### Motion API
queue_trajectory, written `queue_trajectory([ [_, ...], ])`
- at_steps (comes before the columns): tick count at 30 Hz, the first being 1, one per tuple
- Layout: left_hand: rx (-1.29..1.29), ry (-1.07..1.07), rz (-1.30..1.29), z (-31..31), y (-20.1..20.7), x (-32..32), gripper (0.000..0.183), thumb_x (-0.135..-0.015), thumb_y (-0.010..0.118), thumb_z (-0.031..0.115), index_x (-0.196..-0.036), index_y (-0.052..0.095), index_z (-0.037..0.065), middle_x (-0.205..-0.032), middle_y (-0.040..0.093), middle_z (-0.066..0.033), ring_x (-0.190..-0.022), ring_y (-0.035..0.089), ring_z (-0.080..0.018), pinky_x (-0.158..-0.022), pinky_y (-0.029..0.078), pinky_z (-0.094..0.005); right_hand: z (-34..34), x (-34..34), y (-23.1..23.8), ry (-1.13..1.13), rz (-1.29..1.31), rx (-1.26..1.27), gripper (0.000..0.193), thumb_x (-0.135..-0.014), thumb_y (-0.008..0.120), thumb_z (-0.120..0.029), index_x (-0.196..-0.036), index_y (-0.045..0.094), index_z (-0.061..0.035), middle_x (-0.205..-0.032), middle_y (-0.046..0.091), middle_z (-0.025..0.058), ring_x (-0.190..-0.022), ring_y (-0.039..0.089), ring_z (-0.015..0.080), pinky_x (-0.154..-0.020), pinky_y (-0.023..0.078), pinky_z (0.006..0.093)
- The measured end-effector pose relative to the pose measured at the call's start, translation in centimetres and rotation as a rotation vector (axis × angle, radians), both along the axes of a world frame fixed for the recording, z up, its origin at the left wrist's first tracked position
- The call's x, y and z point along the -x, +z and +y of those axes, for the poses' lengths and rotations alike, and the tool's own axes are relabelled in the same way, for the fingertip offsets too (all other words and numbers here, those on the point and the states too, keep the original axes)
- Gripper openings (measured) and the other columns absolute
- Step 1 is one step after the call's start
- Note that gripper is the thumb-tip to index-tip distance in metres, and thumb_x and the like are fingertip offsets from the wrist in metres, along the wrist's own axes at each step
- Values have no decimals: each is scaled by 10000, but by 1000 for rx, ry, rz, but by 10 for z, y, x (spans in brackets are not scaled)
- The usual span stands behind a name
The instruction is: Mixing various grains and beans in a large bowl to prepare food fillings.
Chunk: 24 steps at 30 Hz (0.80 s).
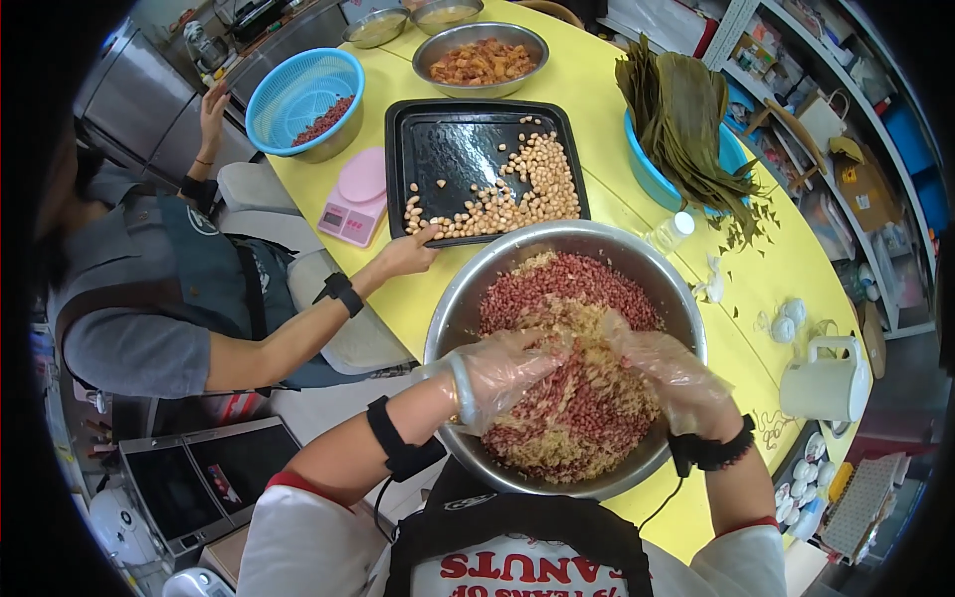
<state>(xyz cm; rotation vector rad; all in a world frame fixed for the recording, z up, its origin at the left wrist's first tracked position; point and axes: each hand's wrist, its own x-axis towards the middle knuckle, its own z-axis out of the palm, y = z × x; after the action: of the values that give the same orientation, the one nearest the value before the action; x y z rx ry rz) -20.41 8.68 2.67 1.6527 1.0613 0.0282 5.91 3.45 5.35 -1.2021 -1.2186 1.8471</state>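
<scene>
A single fisheye view, head-worn, facing steeply down.
The camera looks from above the forearms point(343, 463), which enter at the lower edge, and forward over the tabletop point(599, 149). The metal bowl point(684, 318) is near, a little right of the middle; the shelves point(831, 50) stand farther, at the upper right. Straight edges bend toward the rim, and dark corners surround the round picture.

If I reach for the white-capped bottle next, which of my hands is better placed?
Probably your right hand: it works at the right side of the metal bowl, nearer the bottle just beyond the upper-right rim. Your left hand is farther across.
</scene>
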Motion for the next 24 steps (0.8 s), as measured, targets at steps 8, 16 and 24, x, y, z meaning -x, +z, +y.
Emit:
queue_trajectory([
  [8, -380, 111, 346, 41, -70, -7, 695, -934, 360, 562, -1441, 311, 89, -1357, 415, -290, -1226, 463, -358, -1005, 375, -424, 78, -33, -92, -206, -713, -254, 515, -919, 536, -466, -1035, 613, 30, -786, 600, 72, -790, 527, 178, -782, 434, 312],
  [16, 629, 672, 49, 83, -81, -35, 568, -732, 729, 259, -1214, 523, 39, -1185, 583, -195, -963, 603, -282, -830, 468, -353, 106, -9, -83, 5, -514, 262, 479, -783, 540, 63, -1252, 499, -27, -1241, 552, 166, -1155, 507, 323, -1017, 391, 342],
  [24, 369, 122, 47, 49, -43, -25, 311, -860, 564, 323, -870, 586, 12, -703, 483, -40, -665, 467, -154, -644, 428, -355, 61, -2, -35, 262, -130, 57, 506, -706, 652, -15, -1199, 542, -8, -1195, 565, 225, -1139, 517, 379, -974, 409, 406],
])
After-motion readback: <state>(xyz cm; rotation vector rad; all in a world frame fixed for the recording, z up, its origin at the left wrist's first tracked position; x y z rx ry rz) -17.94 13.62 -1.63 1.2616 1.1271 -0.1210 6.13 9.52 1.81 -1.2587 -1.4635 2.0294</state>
